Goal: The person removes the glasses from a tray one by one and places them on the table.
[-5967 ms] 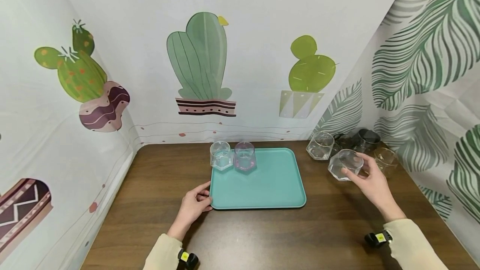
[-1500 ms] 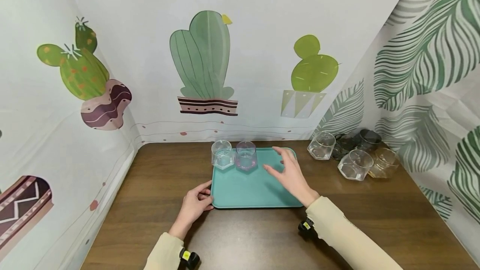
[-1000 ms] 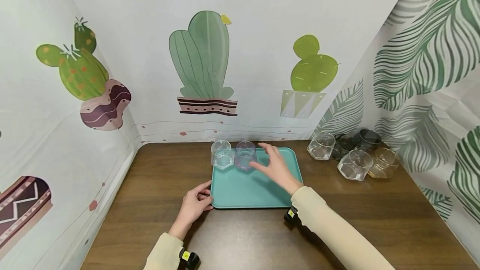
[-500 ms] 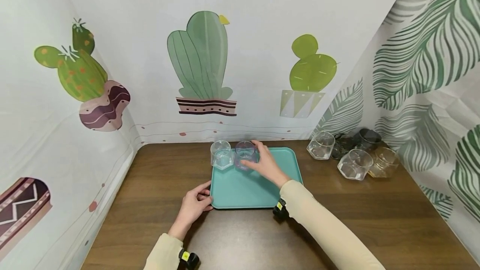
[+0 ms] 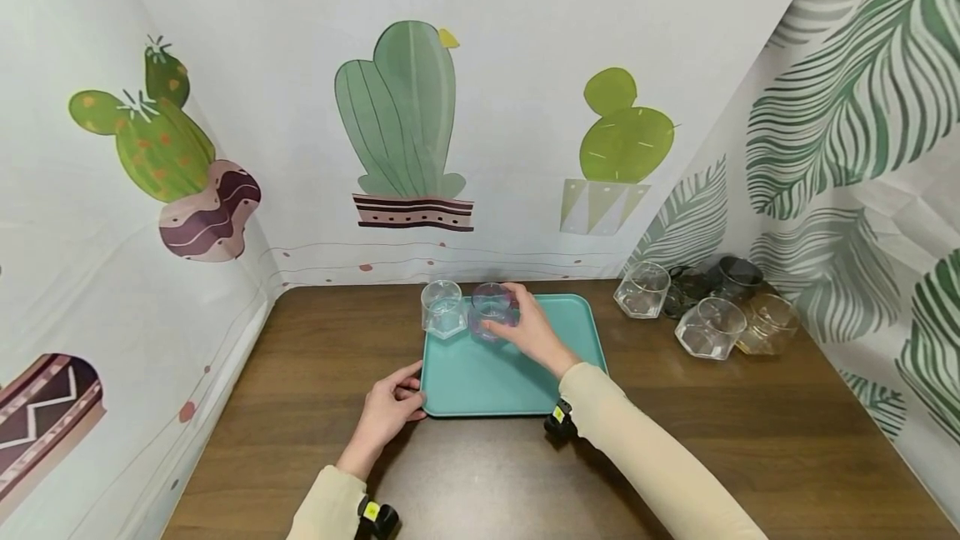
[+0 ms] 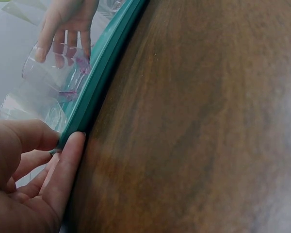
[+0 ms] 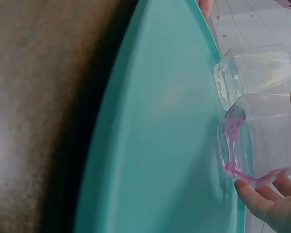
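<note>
My left hand [image 5: 387, 413] pinches the near left corner of a teal tray [image 5: 510, 382], with thumb and finger on its rim [image 6: 100, 80] in the left wrist view. On the tray's back left part stand two faceted glasses side by side: a clear glass [image 5: 443, 312] and a pink-tinted glass [image 5: 489, 307]. My right hand [image 5: 531, 330] holds the pink-tinted glass from its right side, thumb in front and fingers behind. In the right wrist view that same glass [image 7: 262, 136] appears close beside the clear one [image 7: 257, 73], its pink base near the fingertips.
At the back right of the wooden table [image 5: 675, 457] stand more glasses: two clear ones [image 5: 642, 292] [image 5: 710, 330], an amber one [image 5: 768, 326] and dark ones [image 5: 735, 280]. A cactus-print cloth [image 5: 517, 148] hangs right behind the table.
My right hand released a clear glass at the right, moved left over the tray and took hold of the pink-tinted glass. My left hand has stayed on the tray's corner.
</note>
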The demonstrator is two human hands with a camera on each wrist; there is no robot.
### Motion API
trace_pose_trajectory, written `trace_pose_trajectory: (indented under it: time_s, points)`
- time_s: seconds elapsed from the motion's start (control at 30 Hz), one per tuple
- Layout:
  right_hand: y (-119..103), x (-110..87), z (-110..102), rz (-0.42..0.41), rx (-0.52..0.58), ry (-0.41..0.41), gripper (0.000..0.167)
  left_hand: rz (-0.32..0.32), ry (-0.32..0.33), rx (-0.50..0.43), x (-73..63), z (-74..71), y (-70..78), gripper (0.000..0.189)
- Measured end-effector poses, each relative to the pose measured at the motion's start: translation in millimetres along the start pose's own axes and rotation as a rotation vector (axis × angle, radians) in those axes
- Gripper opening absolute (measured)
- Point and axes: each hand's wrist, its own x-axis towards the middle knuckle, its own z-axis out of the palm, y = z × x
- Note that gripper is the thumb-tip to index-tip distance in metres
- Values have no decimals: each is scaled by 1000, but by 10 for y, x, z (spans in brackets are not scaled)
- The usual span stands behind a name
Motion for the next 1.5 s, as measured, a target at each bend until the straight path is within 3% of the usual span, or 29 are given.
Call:
trace_pose_trajectory:
  time_s: [0.8, 1.17, 1.5]
  points:
    - [58, -337, -240, 10, 41, -3, 78, 5, -12, -25, 29, -13, -24, 55]
    - [130, -575, -488, 29, 28, 16, 79, -2, 3, 16, 6, -4, 4, 53]
    - [173, -762, -747, 14, -29, 68, 78, 5, -18, -24, -10, -30, 10, 54]
